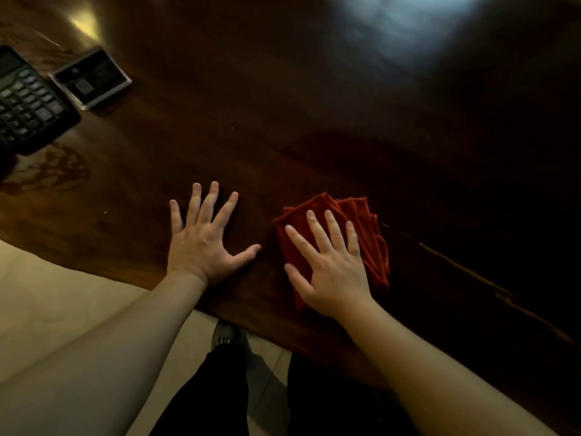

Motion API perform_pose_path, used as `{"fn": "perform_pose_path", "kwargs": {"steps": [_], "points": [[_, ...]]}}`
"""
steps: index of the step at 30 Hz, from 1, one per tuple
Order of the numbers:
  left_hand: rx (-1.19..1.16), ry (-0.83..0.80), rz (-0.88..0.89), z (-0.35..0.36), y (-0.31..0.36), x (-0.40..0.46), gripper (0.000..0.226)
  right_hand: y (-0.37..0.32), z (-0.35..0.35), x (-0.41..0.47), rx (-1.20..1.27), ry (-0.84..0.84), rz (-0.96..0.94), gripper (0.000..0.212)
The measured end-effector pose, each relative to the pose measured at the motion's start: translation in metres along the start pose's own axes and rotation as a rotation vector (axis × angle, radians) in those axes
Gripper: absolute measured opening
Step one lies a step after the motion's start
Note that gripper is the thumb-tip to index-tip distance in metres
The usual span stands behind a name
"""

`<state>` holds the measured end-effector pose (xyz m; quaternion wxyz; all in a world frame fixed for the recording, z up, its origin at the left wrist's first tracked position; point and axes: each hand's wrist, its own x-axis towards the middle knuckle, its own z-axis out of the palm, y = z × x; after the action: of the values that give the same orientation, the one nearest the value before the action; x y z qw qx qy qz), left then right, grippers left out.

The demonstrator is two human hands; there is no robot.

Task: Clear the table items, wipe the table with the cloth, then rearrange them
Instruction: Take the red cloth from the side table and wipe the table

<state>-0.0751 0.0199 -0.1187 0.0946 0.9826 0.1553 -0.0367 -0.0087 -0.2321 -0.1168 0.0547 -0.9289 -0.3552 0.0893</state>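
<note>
A folded red cloth (369, 228) lies on the dark wooden table (314, 121) near its front edge. My right hand (330, 265) presses flat on the cloth, fingers spread, covering its lower left part. To the left of it, my left hand (204, 240) rests palm down on the bare wood, fingers apart, holding nothing. At the far left of the table sit a black calculator (28, 102) and a small dark card-like item with a silver border (92, 78).
The table's front edge runs diagonally from left to lower right. Below it are pale floor tiles (63, 294), my dark trousers and a shoe (224, 336). A damp-looking patch (53, 171) marks the wood near the calculator. Glare spots shine at the top.
</note>
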Motion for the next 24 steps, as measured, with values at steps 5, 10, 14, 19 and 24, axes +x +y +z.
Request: {"fn": "perform_pose_path", "kwargs": {"steps": [5, 10, 14, 19, 24], "points": [[0.003, -0.021, 0.005, -0.001, -0.002, 0.001, 0.105, 0.041, -0.001, -0.047, -0.009, -0.024, 0.127, 0.070], [-0.007, -0.031, -0.002, -0.004, 0.000, 0.000, 0.105, 0.086, -0.010, -0.063, 0.022, -0.034, 0.308, 0.070], [-0.022, -0.020, -0.003, -0.004, -0.001, 0.001, 0.105, 0.103, -0.017, -0.052, 0.045, -0.038, 0.394, 0.069], [-0.036, -0.010, -0.033, -0.003, -0.009, -0.003, 0.107, 0.103, -0.021, -0.005, 0.060, -0.037, 0.492, 0.072], [-0.058, 0.017, -0.001, -0.004, 0.000, 0.001, 0.106, 0.100, -0.032, 0.055, 0.034, -0.052, 0.519, 0.075]]}}
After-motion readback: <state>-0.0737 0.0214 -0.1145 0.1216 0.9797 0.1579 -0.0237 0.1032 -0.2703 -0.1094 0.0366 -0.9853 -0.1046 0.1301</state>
